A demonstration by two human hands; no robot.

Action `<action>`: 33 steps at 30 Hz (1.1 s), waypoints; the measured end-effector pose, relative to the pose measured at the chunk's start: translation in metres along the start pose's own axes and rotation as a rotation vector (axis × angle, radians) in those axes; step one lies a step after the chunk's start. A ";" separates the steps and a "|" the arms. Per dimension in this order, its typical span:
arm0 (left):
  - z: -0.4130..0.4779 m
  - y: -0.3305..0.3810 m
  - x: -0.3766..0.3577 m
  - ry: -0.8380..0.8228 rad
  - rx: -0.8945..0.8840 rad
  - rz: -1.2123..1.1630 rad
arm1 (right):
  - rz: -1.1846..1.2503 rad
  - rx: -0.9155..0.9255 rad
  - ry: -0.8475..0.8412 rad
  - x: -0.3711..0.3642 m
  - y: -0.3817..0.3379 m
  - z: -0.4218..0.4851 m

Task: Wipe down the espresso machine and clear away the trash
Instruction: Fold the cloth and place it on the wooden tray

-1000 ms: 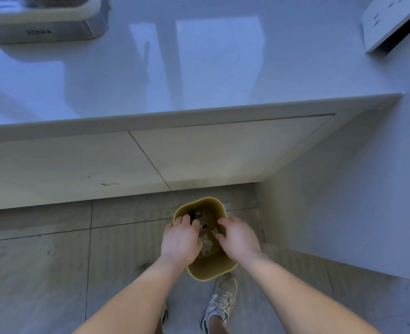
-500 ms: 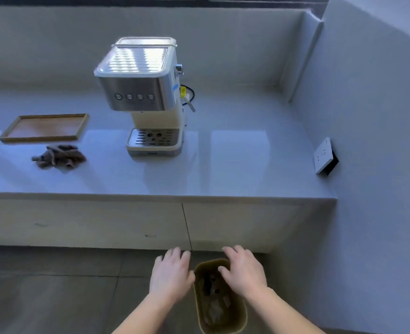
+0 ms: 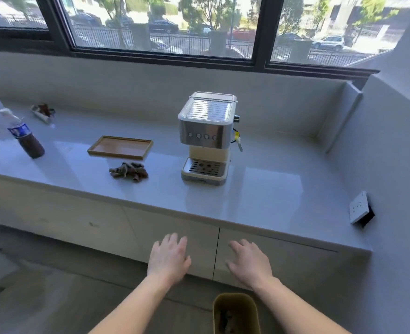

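The bin [image 3: 235,312] sits on the floor below both empty hands, left [image 3: 169,257] and right [image 3: 249,262], fingers spread; the cloth [image 3: 129,171] lies up-left on the counter [image 3: 259,198], nearer the left, its length crosswise, beside the machine [image 3: 207,138]

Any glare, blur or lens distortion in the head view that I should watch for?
Head view: daylight from the window leaves bright glare patches on the glossy grey countertop right of the steel-and-cream espresso machine; wide-angle bending curves the counter edge; both hands look slightly soft; the crumpled brown cloth stays legible.
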State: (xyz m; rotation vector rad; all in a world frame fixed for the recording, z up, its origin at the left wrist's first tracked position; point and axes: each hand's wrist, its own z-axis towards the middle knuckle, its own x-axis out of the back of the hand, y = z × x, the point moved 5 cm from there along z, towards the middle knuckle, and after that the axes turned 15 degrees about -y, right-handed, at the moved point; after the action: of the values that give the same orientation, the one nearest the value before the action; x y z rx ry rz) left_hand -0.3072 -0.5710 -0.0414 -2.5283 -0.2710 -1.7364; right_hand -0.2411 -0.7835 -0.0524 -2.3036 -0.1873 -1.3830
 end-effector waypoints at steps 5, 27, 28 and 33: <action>0.001 -0.046 0.021 0.032 -0.009 -0.011 | -0.021 -0.026 -0.003 0.015 -0.045 0.013; 0.036 -0.264 0.103 0.189 0.067 -0.091 | 0.014 0.114 0.036 0.057 -0.263 0.145; 0.043 -0.270 0.107 0.194 0.071 -0.098 | 0.012 0.125 0.036 0.061 -0.269 0.156; 0.085 -0.289 0.124 0.182 0.089 -0.121 | 0.016 0.164 0.007 0.072 -0.289 0.211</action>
State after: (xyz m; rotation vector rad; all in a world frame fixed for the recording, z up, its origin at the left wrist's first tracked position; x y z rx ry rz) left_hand -0.2378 -0.2603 0.0299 -2.3171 -0.4869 -1.9357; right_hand -0.1335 -0.4409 0.0130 -2.1604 -0.2691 -1.3168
